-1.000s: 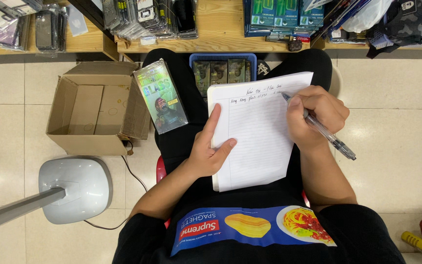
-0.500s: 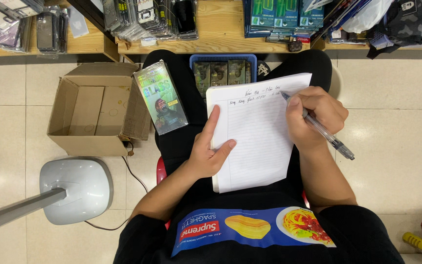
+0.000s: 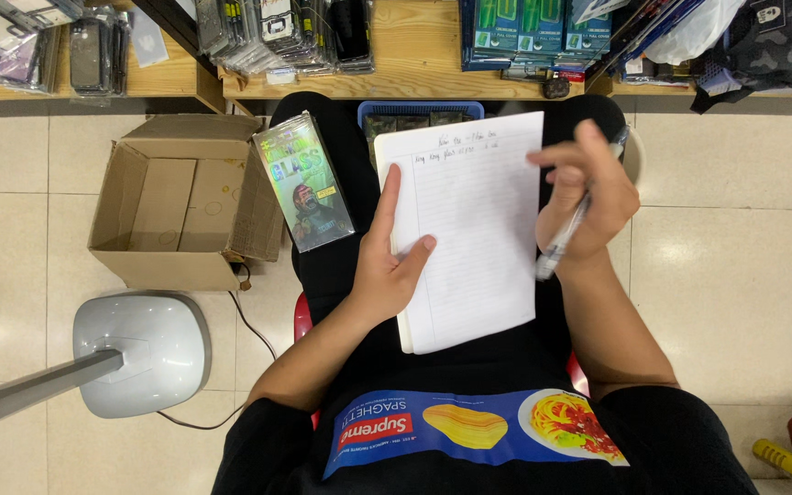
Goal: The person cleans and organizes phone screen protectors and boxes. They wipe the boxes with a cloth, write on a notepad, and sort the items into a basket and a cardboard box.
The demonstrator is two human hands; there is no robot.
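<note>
A white lined notepad (image 3: pixel 474 229) lies on my lap with a few handwritten lines at its top. My left hand (image 3: pixel 391 261) presses flat on the pad's left edge, fingers spread. My right hand (image 3: pixel 588 197) hovers at the pad's right edge, curled around a clear pen (image 3: pixel 566 234) that is lifted off the paper. A shiny green packet (image 3: pixel 304 181) rests on my left thigh, beside the pad.
An open cardboard box (image 3: pixel 185 197) stands on the tiled floor at left. A grey lamp base (image 3: pixel 144 353) with its pole sits lower left. Wooden shelves (image 3: pixel 414 55) with hanging packets run along the top. A blue basket (image 3: pixel 419 112) sits between my knees.
My right hand has lifted the pen from the writing lines and drawn back to the pad's right edge. The left hand has stayed on the pad.
</note>
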